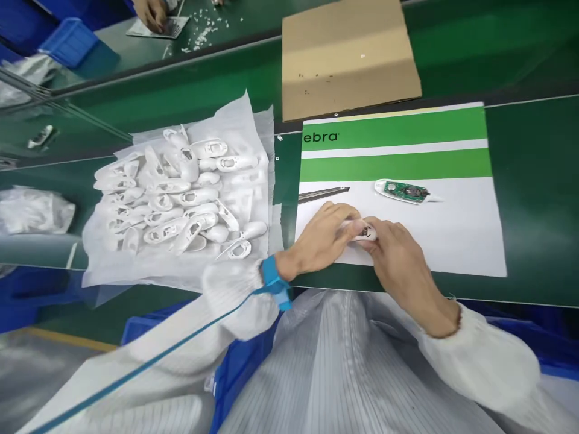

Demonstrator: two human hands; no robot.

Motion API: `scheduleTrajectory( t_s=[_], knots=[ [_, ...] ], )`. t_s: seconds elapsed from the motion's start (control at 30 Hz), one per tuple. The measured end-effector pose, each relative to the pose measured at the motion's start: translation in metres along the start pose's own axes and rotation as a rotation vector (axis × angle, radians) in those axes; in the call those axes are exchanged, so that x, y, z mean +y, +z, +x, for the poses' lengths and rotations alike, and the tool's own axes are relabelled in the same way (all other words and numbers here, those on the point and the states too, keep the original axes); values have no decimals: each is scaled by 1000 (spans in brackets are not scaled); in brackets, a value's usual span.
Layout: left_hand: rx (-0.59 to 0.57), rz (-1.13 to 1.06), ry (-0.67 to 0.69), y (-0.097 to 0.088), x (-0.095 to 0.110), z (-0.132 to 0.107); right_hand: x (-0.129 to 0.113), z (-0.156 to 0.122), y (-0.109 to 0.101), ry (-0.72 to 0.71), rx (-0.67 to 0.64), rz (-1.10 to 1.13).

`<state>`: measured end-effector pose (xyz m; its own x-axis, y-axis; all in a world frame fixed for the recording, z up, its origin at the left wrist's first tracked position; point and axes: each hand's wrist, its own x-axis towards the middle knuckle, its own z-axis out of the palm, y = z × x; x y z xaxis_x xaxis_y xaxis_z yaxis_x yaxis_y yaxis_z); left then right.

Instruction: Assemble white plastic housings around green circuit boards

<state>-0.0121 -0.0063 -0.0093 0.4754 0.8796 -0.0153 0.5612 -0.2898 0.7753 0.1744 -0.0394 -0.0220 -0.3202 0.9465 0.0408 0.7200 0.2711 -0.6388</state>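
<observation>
My left hand (323, 238) and my right hand (398, 253) meet over the near edge of a white and green printed sheet (452, 241). Both are closed on one small white plastic shell (364, 231), fingers curled round its two ends. A little farther out on the sheet lies another white shell with a green circuit board (404, 191) in it. A dark slim tool (323, 193) rests on the sheet's left edge, beyond my left hand. A blue strap (272, 280) circles my left wrist, with a cord running down my sleeve.
A heap of several white plastic shells (181, 193) lies on white wrapping to the left. A brown cardboard sheet (346, 54) sits behind on the green belt (534, 150). Another person's hand (151, 13) works at the far left. Blue bins (67, 39) stand nearby.
</observation>
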Motion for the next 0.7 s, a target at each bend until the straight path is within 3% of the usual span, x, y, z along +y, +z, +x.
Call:
scheduleTrajectory(
  t_s=[0.17, 0.23, 0.4, 0.53, 0.7],
  knots=[
    [12, -501, -143, -4, 43, -35, 7, -17, -42, 185, -454, 649],
    [45, -577, -178, 1, 54, -43, 4, -22, -48, 218, -542, 769],
    [71, -567, -186, 3, 59, -53, -9, -29, -45, 278, -505, 789],
    [138, -619, -260, -1, 46, -64, -17, -34, -49, 331, -348, 694],
    [134, -770, -333, -1, 31, -70, -27, -34, -53, 320, -304, 638]
  ],
)
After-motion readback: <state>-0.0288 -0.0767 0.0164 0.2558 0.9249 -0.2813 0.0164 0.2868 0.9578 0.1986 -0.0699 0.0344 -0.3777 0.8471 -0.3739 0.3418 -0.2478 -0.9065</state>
